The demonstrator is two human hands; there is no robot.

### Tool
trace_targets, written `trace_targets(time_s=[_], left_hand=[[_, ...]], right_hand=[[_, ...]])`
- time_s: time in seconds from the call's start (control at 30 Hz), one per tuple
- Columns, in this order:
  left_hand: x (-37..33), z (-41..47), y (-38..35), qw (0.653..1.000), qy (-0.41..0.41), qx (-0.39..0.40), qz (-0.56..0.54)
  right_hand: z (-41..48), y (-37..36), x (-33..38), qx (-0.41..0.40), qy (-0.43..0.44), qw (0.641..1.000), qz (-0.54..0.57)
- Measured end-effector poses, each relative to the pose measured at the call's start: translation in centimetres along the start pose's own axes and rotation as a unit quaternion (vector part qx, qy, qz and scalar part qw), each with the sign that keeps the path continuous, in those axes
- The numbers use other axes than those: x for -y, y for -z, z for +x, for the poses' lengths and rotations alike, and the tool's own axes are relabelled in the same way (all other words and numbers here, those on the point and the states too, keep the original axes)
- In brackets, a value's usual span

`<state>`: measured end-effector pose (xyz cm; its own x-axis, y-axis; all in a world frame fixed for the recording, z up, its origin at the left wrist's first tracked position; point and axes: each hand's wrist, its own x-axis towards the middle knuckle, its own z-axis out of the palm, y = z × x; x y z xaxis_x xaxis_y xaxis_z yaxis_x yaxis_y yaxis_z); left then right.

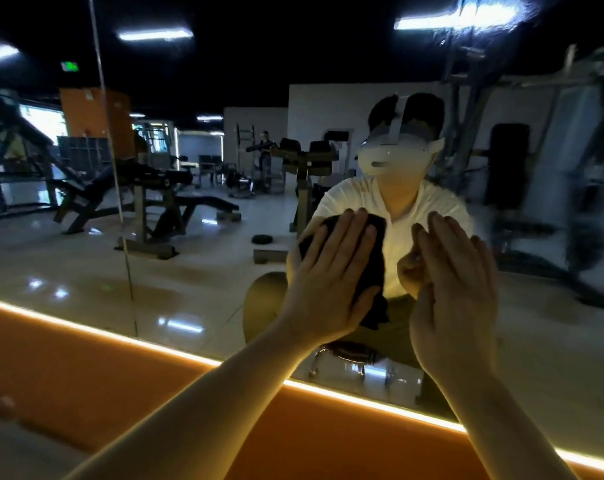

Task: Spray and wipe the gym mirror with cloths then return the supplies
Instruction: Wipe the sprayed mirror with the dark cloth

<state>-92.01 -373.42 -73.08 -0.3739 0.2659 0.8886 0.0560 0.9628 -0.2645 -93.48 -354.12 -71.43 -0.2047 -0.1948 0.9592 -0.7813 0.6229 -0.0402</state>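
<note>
The gym mirror (189,188) fills the wall ahead and reflects the gym and a seated person in a white shirt. My left hand (331,278) lies flat with straight fingers on a dark cloth (373,268), pressing it against the glass at centre. My right hand (456,292) is raised beside it with straight fingers, held near the glass and holding nothing. Whether it touches the mirror I cannot tell. The right part of the mirror (553,202) looks smeared and hazy. No spray bottle is in view.
A lit strip (120,336) runs along the mirror's lower edge above an orange wall panel (120,393). A vertical seam (113,168) divides the mirror at left. Reflected benches and machines show behind me.
</note>
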Motion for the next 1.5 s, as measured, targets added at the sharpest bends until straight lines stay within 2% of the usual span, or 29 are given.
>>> trace_targets(time_s=[0.17, 0.37, 0.57, 0.63, 0.9, 1.03, 1.1, 1.23, 1.37, 1.5], left_hand=[[6.4, -4.5, 1.6, 0.996, 0.080, -0.035, 0.003], [12.3, -10.3, 1.8, 0.960, 0.262, -0.096, 0.012], [11.3, -9.9, 1.2, 0.922, 0.350, -0.164, -0.007], [9.7, -9.5, 0.8, 0.925, 0.345, -0.160, -0.015], [-0.3, -6.4, -1.7, 0.970, 0.219, -0.093, -0.058], [-5.8, -6.3, -3.3, 0.993, 0.100, -0.030, -0.060], [-6.8, -6.8, -3.9, 0.999, 0.033, 0.000, -0.040], [-4.1, -7.8, -3.3, 1.000, -0.023, 0.015, -0.004], [2.2, -11.0, -1.8, 1.000, -0.002, 0.025, -0.008], [10.4, -14.6, 1.4, 0.989, 0.137, 0.058, 0.022]], right_hand=[[-1.0, -2.2, 2.5, 0.025, 0.030, 0.999, 0.005], [-1.6, -3.8, 3.9, 0.044, 0.031, 0.998, -0.041], [-1.7, -3.5, 3.5, 0.053, 0.032, 0.997, -0.045], [-1.8, -3.1, 3.2, 0.058, 0.041, 0.997, -0.038], [-2.6, -1.0, 0.6, 0.074, 0.049, 0.994, -0.056], [-2.8, 0.2, -0.6, 0.078, 0.037, 0.994, -0.068], [-3.0, 0.6, -1.1, 0.075, 0.033, 0.994, -0.066], [-3.3, 0.8, -0.8, 0.061, 0.034, 0.996, -0.062], [-3.2, -0.1, 1.0, 0.073, 0.037, 0.996, -0.035], [-3.4, -1.2, 2.7, 0.072, 0.050, 0.996, -0.024]])
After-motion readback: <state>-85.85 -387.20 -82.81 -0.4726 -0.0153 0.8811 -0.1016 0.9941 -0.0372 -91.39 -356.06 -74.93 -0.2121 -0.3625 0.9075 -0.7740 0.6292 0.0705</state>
